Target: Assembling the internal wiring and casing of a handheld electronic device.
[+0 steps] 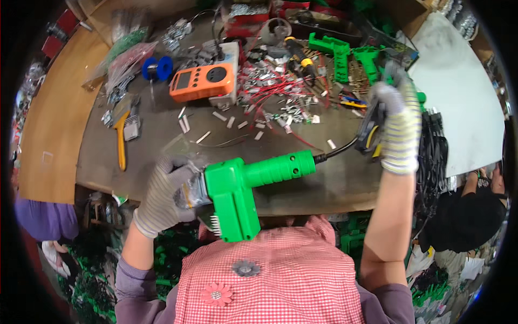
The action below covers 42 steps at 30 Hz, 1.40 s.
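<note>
**Inspector A:** Starting with the hands: both wear knitted work gloves. The left hand [164, 194] is closed around the metal front end of a green pistol-shaped tool [245, 186], gripping it at the head.

**Inspector B:** Position of that tool?

**Inspector A:** Held above the near edge of the counter [162, 129], just in front of the person's red checked apron [280, 270]. Its barrel points right, and its block-shaped grip hangs down toward the apron. A black cable [337, 152] leaves the barrel's end and runs right.

**Inspector B:** And the right hand [398, 129]?

**Inspector A:** Raised at the right side, fingers curled shut around a black and yellow object [371, 132] where the cable ends. What that object is I cannot tell.

**Inspector B:** Surroundings?

**Inspector A:** An orange meter [203, 81] lies on the counter well beyond the tool. Red wires [275, 89] and small metal pieces are scattered to its right. A blue spool [157, 68] sits just left of the meter. A yellow-handled tool [121, 141] lies at the counter's left. More green tool shells [341, 54] rest at the far side, with a white sheet [458, 92] at the right. Another person in black [475, 210] is at the right edge.
</note>
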Tool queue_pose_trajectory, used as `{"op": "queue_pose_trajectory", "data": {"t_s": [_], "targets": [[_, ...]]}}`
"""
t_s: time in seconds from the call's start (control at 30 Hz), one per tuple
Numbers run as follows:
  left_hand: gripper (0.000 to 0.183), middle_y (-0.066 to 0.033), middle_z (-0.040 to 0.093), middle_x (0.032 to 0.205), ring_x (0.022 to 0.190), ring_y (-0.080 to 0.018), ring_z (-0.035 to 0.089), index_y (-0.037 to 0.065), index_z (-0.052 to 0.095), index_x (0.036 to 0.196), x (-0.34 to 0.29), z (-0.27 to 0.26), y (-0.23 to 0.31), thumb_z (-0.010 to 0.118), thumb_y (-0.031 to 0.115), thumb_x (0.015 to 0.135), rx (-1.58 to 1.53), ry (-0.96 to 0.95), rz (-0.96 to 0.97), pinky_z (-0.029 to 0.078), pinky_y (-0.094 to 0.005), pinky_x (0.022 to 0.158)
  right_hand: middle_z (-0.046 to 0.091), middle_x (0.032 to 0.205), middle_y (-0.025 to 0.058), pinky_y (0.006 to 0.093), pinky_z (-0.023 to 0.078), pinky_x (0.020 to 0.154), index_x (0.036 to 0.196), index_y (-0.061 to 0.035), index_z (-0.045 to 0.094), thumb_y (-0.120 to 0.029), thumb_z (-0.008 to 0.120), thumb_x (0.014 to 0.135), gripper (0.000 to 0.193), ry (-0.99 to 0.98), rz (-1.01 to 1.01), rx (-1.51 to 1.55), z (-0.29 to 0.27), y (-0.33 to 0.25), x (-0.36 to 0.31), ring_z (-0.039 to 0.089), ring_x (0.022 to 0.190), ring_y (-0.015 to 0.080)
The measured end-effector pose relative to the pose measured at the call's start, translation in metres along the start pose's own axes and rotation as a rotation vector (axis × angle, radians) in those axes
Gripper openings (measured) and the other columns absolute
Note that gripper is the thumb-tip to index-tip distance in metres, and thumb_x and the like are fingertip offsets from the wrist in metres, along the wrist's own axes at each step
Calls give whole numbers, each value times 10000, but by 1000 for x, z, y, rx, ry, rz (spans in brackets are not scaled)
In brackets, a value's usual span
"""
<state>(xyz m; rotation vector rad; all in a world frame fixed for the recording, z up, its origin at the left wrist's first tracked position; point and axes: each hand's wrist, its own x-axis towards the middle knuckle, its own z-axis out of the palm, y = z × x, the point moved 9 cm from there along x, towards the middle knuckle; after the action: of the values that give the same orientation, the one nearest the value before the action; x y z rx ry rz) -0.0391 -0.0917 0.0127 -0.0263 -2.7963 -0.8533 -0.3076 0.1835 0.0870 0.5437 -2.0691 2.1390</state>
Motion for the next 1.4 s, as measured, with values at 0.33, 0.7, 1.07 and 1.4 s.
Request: {"op": "queue_pose_trajectory", "data": {"t_s": [0.33, 0.7, 1.07, 1.4], "targets": [[860, -204, 567, 1336, 1248, -307, 558, -112, 423, 1403, -75, -115, 0, 762, 298, 728, -1192, 332, -273, 415, -443, 1067, 615, 1134, 158, 232, 529, 809, 1218, 51, 546, -147, 529, 1005, 291, -192, -591, 548, 147, -126, -112, 616, 1023, 149], [213, 17, 605, 679, 516, -58, 505, 44, 653, 919, -300, -177, 5, 732, 221, 831, -138, 542, -1255, 380, -236, 458, 600, 929, -6, 220, 447, 729, 1275, -38, 587, 10, 725, 761, 534, -1446, 296, 2, 261, -61, -188, 569, 813, 82], [168, -126, 653, 823, 732, -252, 600, 31, 643, 1063, -472, -227, -63, 595, 112, 924, 600, 764, -1150, 489, -370, 691, 652, 822, 71, 271, 520, 650, 1133, 21, 639, -356, 876, 713, 612, -1449, 509, -165, 208, 9, -151, 640, 722, 153], [83, -196, 675, 869, 874, -411, 648, 75, 707, 815, -513, 107, -161, 662, 100, 750, 497, -30, -1147, 518, -503, 789, 678, 922, 97, 303, 524, 715, 1119, 59, 647, -313, 850, 730, 575, -998, 605, 57, 130, 26, -112, 647, 754, 165]]}}
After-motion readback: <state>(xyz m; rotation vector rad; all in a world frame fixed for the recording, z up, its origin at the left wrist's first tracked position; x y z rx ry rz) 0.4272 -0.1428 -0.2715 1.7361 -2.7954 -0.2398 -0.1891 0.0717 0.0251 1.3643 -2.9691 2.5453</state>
